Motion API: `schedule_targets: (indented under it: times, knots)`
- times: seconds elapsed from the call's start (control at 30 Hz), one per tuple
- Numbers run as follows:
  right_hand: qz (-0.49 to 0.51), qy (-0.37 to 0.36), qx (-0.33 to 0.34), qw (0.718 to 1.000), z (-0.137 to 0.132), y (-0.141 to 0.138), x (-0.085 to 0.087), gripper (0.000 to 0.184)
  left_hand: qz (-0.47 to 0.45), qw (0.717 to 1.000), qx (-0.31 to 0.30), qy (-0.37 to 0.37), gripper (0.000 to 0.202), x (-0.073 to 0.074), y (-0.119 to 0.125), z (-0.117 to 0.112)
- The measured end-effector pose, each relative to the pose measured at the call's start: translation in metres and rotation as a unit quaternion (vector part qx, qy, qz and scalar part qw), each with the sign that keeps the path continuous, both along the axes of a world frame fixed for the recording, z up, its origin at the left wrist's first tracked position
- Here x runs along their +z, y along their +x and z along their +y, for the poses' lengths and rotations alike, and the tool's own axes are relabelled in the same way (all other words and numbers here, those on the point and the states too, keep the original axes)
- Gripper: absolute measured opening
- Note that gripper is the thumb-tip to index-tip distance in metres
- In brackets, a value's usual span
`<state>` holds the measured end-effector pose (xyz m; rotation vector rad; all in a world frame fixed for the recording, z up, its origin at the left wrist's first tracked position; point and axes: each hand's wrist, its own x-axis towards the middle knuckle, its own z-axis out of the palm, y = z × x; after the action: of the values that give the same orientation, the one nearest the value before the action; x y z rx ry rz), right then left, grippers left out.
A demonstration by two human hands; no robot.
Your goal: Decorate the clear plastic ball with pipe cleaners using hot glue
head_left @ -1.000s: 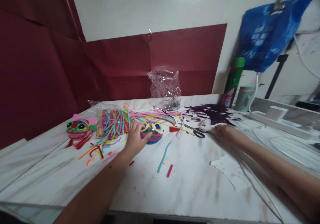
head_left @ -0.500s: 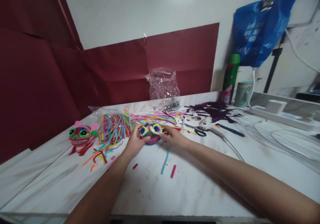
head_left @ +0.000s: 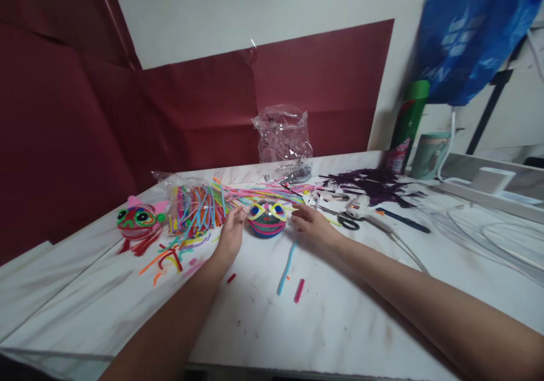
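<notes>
A round frog-like craft figure [head_left: 267, 220] rests on the marble-patterned table between my two hands. It has blue eyes ringed in yellow and white, with pink and blue strips round its body. My left hand [head_left: 230, 235] is just left of it, fingers extended and holding nothing. On the other side, my right hand [head_left: 313, 224] hovers with its fingers apart, clear of the figure. A blue pipe cleaner piece [head_left: 287, 269] and a short pink piece [head_left: 300, 291] lie in front of the figure.
A second figure [head_left: 140, 225], red with pink ears, stands left beside bagged pipe cleaners [head_left: 198, 208]. Scissors [head_left: 347, 222], a glue gun [head_left: 359, 206] and purple shreds [head_left: 372, 183] lie right. A clear plastic bag [head_left: 284, 137] stands behind; a power strip [head_left: 488, 191] is far right.
Both hands have let go of the craft figure and drawn apart to either side. The figure now stands alone on the table. The camera view has shifted slightly.
</notes>
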<state>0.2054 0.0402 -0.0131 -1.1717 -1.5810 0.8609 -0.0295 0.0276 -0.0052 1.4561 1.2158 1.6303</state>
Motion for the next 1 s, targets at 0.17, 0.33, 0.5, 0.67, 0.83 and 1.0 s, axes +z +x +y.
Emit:
schedule_targets:
  times: [0.17,0.33,0.5,0.67,0.83,1.0]
  knots:
    - [-0.003,0.014,-0.022,1.000,-0.004,0.003,0.001,0.034,-0.042,0.996,0.081,0.011,0.019,0.001,-0.008,0.004]
    - [-0.016,0.036,-0.033,0.999,-0.009,-0.003,0.001,0.028,-0.065,0.993,0.100,0.023,0.016,0.002,-0.009,0.005]
    - [-0.041,0.061,-0.034,0.997,-0.017,-0.006,0.004,0.023,-0.062,0.994,0.084,0.022,0.008,-0.001,-0.002,0.001]
    - [-0.069,0.079,-0.026,0.994,-0.024,-0.008,0.004,0.022,-0.059,0.997,0.055,0.001,0.017,0.000,0.001,-0.001]
    - [-0.084,0.098,-0.016,0.992,-0.026,-0.011,0.000,0.022,-0.047,0.998,0.046,0.002,0.022,0.002,0.000,-0.004]
    - [-0.097,0.110,-0.005,0.989,-0.027,-0.011,-0.002,0.024,-0.046,0.998,0.043,0.008,0.020,0.006,0.001,-0.008]
